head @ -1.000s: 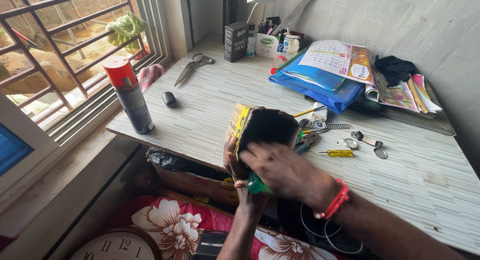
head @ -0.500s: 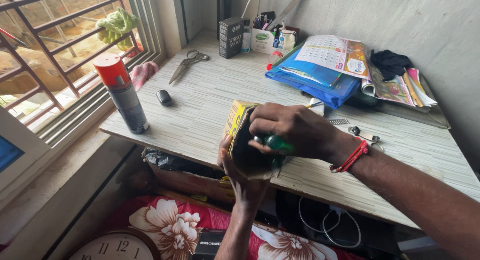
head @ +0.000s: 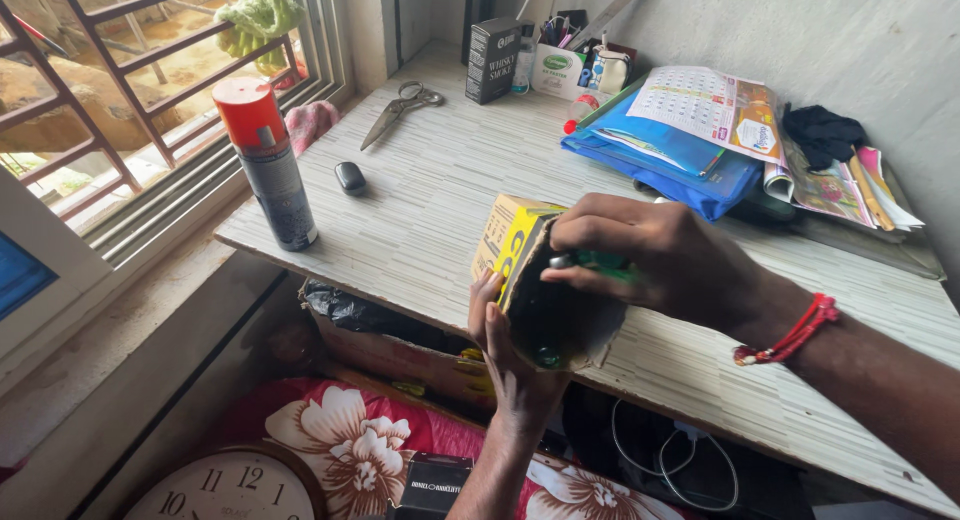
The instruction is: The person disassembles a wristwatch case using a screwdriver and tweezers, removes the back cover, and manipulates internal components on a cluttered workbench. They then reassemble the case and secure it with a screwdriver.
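Observation:
My left hand holds a yellow cardboard box from below, its open dark side turned toward me, at the near edge of the table. My right hand is over the box's open side, fingers closed on a small green tool with a metal tip that reaches into the opening. A red bead bracelet sits on my right wrist. The inside of the box is dark and what it holds cannot be made out.
A spray can with a red cap stands at the table's left edge. Beyond lie a small black object, scissors, a dark carton, blue folders and papers. A wall clock and a floral cloth lie below.
My right hand rose from below the box to its open side, bringing the green tool to the opening. The view has shifted closer to the table.

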